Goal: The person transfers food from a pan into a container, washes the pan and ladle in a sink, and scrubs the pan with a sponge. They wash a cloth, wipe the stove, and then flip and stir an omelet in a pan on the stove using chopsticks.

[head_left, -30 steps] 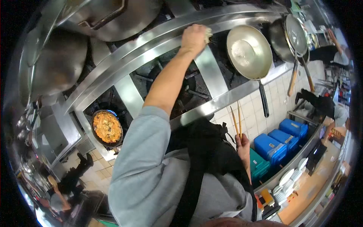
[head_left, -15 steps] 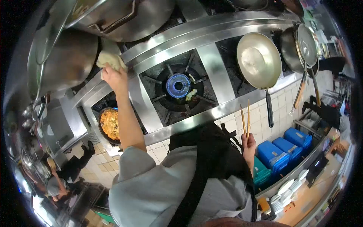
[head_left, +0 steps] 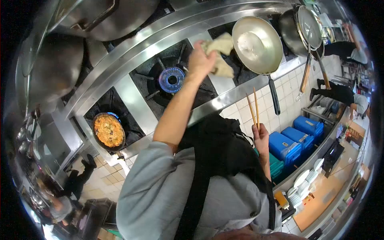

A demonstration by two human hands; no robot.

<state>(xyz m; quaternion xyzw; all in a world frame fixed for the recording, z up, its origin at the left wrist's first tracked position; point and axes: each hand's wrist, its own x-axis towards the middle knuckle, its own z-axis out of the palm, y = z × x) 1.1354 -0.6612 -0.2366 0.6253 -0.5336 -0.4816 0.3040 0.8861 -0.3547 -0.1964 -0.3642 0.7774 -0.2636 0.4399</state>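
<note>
Landmark: lit burner [head_left: 172,80]. Left hand [head_left: 201,62], right of it, is closed on a bunched cloth [head_left: 217,47]; the cloth spills beyond the fingers on the side away from the burner, motion-blurred. Contact between cloth and steel: cannot tell. Right hand [head_left: 261,135], farther right and nearer the body, grips 2 chopsticks [head_left: 256,105] below their spread tips. Pale label on 1 of 3 blue bins [head_left: 283,149], lower right of burner: too small to read. Steel range [head_left: 130,100] surrounds burner; tiled floor below.
</note>
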